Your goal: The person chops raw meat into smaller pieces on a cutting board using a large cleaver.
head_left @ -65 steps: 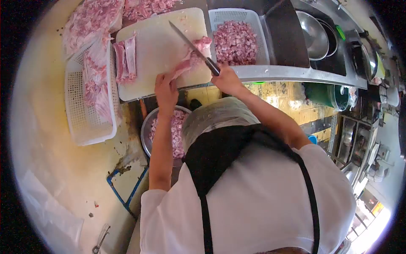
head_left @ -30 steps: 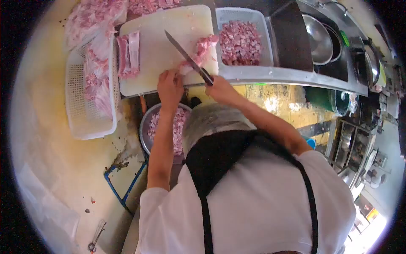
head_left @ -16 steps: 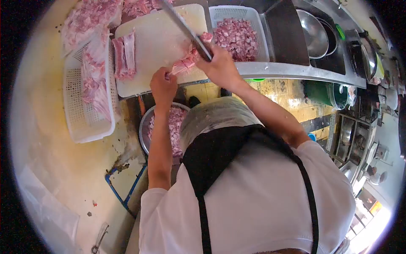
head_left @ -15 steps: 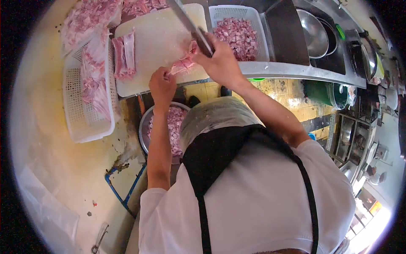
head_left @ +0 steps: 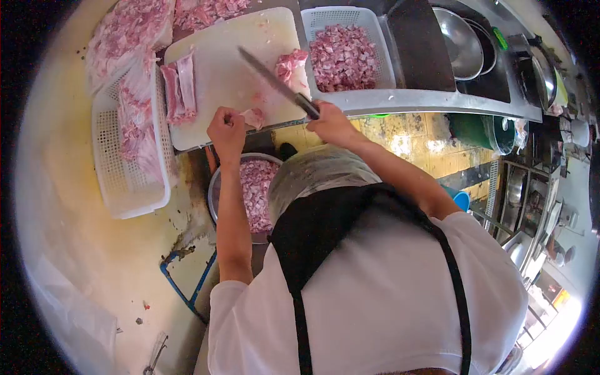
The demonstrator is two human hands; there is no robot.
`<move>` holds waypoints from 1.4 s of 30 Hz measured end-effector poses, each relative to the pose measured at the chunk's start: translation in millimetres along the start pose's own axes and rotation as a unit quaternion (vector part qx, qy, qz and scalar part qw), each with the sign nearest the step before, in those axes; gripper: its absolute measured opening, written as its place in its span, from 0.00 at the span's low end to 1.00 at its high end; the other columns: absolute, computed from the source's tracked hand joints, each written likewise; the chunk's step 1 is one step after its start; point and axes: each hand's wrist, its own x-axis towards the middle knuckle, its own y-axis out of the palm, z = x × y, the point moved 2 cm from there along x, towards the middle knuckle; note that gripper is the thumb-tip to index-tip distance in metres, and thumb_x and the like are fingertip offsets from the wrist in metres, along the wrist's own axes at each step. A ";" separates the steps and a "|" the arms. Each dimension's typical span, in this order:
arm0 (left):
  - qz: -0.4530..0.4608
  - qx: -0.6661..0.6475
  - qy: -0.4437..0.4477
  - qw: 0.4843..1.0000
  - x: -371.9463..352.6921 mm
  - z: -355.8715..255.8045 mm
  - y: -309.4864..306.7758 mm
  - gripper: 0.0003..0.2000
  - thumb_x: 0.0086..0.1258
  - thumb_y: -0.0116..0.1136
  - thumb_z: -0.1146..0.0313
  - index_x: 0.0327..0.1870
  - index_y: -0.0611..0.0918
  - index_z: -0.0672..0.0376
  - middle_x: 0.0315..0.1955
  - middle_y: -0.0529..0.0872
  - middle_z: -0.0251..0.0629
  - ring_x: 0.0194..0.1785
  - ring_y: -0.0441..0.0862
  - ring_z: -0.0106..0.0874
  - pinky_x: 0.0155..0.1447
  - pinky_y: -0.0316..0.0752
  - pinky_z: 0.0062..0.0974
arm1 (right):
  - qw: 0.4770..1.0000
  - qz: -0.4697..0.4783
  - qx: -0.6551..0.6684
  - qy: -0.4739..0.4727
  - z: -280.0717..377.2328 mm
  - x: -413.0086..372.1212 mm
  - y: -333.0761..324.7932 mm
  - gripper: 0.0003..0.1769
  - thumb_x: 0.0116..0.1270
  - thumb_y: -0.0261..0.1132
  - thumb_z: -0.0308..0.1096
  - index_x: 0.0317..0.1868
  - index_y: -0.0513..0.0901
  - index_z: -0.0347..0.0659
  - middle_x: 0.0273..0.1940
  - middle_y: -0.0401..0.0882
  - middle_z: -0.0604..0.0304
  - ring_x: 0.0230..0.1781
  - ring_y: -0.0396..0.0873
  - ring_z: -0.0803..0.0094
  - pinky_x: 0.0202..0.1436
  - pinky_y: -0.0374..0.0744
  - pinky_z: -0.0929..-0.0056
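Observation:
My right hand (head_left: 334, 125) is wrapped round the dark handle of a long knife (head_left: 269, 76), whose blade points up and left over the white cutting board (head_left: 225, 50). At the board's front edge, my left hand (head_left: 227, 132) is closed, fingertips pinching the end of a small piece of meat (head_left: 254, 117). A larger chunk of meat (head_left: 292, 69) with a pale fatty side lies at the board's right edge, beyond the knife. Two long strips of meat (head_left: 180, 90) rest side by side at the left of the board.
Diced meat fills a white basket (head_left: 382, 31) right of the board. Another white basket (head_left: 109, 169) with meat slabs stands left. A large slab (head_left: 134, 31) lies behind it. Below the board's edge is a metal bowl (head_left: 214, 187) of diced meat. Metal bowls (head_left: 459, 44) sit far right.
The knife has come down and towards me, with its blade swung left. The meat strip formerly between my hands now shows as a small piece by my left hand and a chunk further right.

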 end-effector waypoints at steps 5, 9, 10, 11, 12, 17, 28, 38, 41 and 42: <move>-0.038 -0.106 -0.042 0.993 10.5 -31.0 22.4 0.05 0.61 0.59 0.73 0.30 0.77 0.65 0.19 0.79 0.38 0.25 0.75 0.25 0.33 0.72 0.27 | 0.991 -0.118 -0.026 -0.058 -16.8 4.0 -7.5 0.21 0.61 0.68 0.41 0.47 0.77 0.33 0.34 0.82 0.44 0.39 0.83 0.49 0.44 0.77 0.55; -0.074 -0.073 -0.035 0.994 10.9 -30.2 32.6 0.09 0.63 0.62 0.67 0.33 0.80 0.63 0.25 0.82 0.41 0.28 0.79 0.31 0.37 0.75 0.29 | 0.996 -0.083 -0.009 -0.036 -15.3 11.6 -13.4 0.19 0.62 0.69 0.40 0.44 0.77 0.33 0.31 0.80 0.46 0.36 0.83 0.55 0.41 0.77 0.58; -0.031 -0.025 -0.052 0.998 10.0 -23.7 34.5 0.11 0.63 0.65 0.63 0.36 0.82 0.62 0.29 0.84 0.43 0.31 0.82 0.35 0.41 0.77 0.31 | 0.995 -0.081 -0.018 -0.048 -9.5 9.1 -17.4 0.20 0.63 0.69 0.41 0.44 0.76 0.32 0.31 0.80 0.42 0.36 0.82 0.47 0.42 0.77 0.54; -0.031 -0.025 -0.049 0.998 8.5 -16.7 35.8 0.11 0.63 0.65 0.63 0.36 0.82 0.62 0.29 0.84 0.43 0.31 0.82 0.35 0.41 0.77 0.31 | 0.995 -0.080 -0.028 -0.060 -5.4 7.4 -20.0 0.21 0.63 0.68 0.41 0.45 0.75 0.31 0.32 0.81 0.38 0.36 0.81 0.39 0.42 0.77 0.50; -0.033 0.024 0.004 0.999 4.8 -11.5 36.6 0.11 0.61 0.66 0.64 0.37 0.83 0.62 0.30 0.84 0.42 0.32 0.81 0.36 0.41 0.77 0.33 | 0.994 -0.082 -0.026 -0.060 -9.6 3.6 -15.0 0.21 0.63 0.68 0.41 0.45 0.75 0.31 0.32 0.81 0.38 0.36 0.81 0.39 0.42 0.77 0.50; 0.007 0.050 0.028 0.998 9.6 -17.4 38.4 0.12 0.58 0.65 0.66 0.41 0.84 0.60 0.32 0.83 0.41 0.39 0.81 0.41 0.45 0.75 0.39 | 0.984 -0.126 0.031 -0.119 -11.4 -11.7 -6.7 0.21 0.62 0.69 0.38 0.49 0.75 0.31 0.32 0.80 0.37 0.36 0.81 0.40 0.42 0.77 0.50; 0.019 -0.056 0.047 0.997 8.5 -17.1 49.6 0.10 0.62 0.59 0.73 0.44 0.81 0.62 0.31 0.83 0.44 0.36 0.82 0.41 0.42 0.76 0.37 | 0.913 -0.306 0.066 -0.262 95.7 -23.9 -55.2 0.19 0.61 0.70 0.37 0.48 0.80 0.35 0.30 0.79 0.56 0.30 0.77 0.68 0.36 0.76 0.64; -0.088 -0.010 0.042 0.995 -13.7 -6.4 25.7 0.05 0.63 0.55 0.78 0.38 0.76 0.61 0.25 0.78 0.42 0.28 0.77 0.40 0.37 0.74 0.33 | 0.992 -0.002 -0.092 -0.092 10.7 24.9 6.2 0.18 0.60 0.61 0.34 0.48 0.80 0.31 0.43 0.80 0.29 0.48 0.80 0.37 0.52 0.76 0.42; -0.039 -0.031 0.029 0.998 -12.9 -19.0 45.7 0.05 0.64 0.57 0.76 0.39 0.78 0.60 0.29 0.79 0.44 0.32 0.78 0.43 0.40 0.75 0.37 | 0.994 -0.016 -0.084 -0.065 -3.0 48.4 2.3 0.13 0.58 0.60 0.31 0.41 0.79 0.32 0.30 0.79 0.40 0.30 0.79 0.48 0.35 0.77 0.53; -0.032 0.011 0.084 0.996 -20.8 -30.7 50.8 0.07 0.62 0.59 0.75 0.40 0.79 0.60 0.31 0.80 0.44 0.36 0.79 0.45 0.42 0.75 0.39 | 0.997 0.028 -0.061 -0.036 -5.3 35.5 10.7 0.08 0.58 0.60 0.31 0.35 0.77 0.34 0.22 0.77 0.49 0.17 0.77 0.59 0.21 0.75 0.60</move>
